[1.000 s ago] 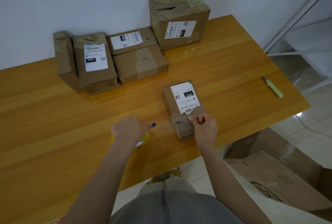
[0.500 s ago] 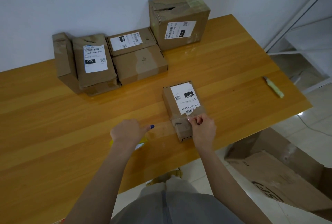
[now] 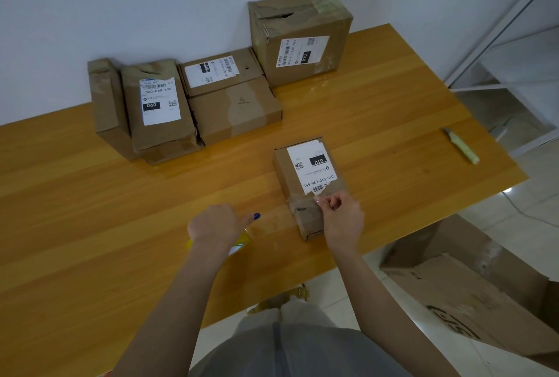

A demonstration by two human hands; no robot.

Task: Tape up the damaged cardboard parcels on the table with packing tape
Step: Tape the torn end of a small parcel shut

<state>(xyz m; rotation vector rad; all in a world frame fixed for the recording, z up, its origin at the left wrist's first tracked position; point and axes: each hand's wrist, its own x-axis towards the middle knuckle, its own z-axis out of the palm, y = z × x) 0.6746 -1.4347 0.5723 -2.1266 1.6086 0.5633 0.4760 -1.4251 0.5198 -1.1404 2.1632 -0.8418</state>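
— Anything different from a moment ago?

— Hardly. The small parcel [image 3: 308, 171] lies where it did, on the table [image 3: 90, 225] near its front edge, label up. The right hand [image 3: 343, 221] keeps to the same spot on the parcel's near end. The left hand [image 3: 216, 227] has slid a touch nearer to the person and remains at 9 o'clock from the parcel.

— What are the right fingers doing?

— Thumb and forefinger are pressed together in a pinch on the parcel's top, just below the torn label edge. They seem to hold the end of a strip of tape [image 3: 273, 221], which shows as a faint glossy band running from the parcel toward the left hand. The other fingers are curled in.

— And the left?

— Its fingers curl down over the tape roll [image 3: 242, 243]; only a yellow rim shows beneath the palm. The thumb [image 3: 254, 216] sticks out straight, pointing at 3 o'clock toward the parcel.

— The rest?

— Four flat parcels [image 3: 157, 104] huddle at 10 o'clock by the wall, a bigger box [image 3: 302, 44] stands at 12, and a pale cutter [image 3: 461, 147] lies apart at 3.
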